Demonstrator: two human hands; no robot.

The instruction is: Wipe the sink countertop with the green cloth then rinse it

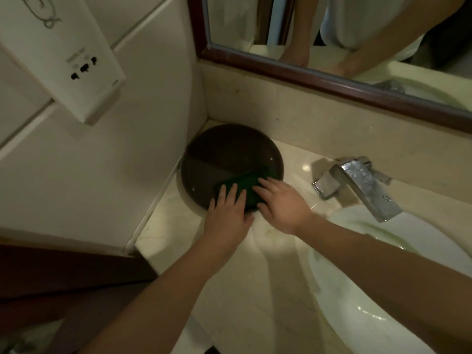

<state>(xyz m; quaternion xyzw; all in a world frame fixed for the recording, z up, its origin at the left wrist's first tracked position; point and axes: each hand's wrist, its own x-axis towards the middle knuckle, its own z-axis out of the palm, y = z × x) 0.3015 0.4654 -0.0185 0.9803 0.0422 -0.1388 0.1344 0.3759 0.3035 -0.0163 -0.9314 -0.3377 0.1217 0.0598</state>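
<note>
Here both hands lie flat and open on the green cloth (238, 186), fingers spread, closed on nothing. The left hand (227, 213) covers the cloth's near edge; the right hand (283, 205) presses its right side, the two hands nearly touching. The cloth rests on a dark round tray (217, 159) just beyond the hands, in the corner of the marble desk (229, 277).

By my reading the task stands at its very start: the cloth is being taken up, and no wiping shows yet. The next move calls for gathering the cloth into one hand, lifting it clear of the tray, then sweeping the desk.

To the right of the hands stands a chrome faucet (357, 185) over the white sink basin (383, 315). Up and left, a white wall socket panel (76, 60) bears small print, too blurred to read.
</note>
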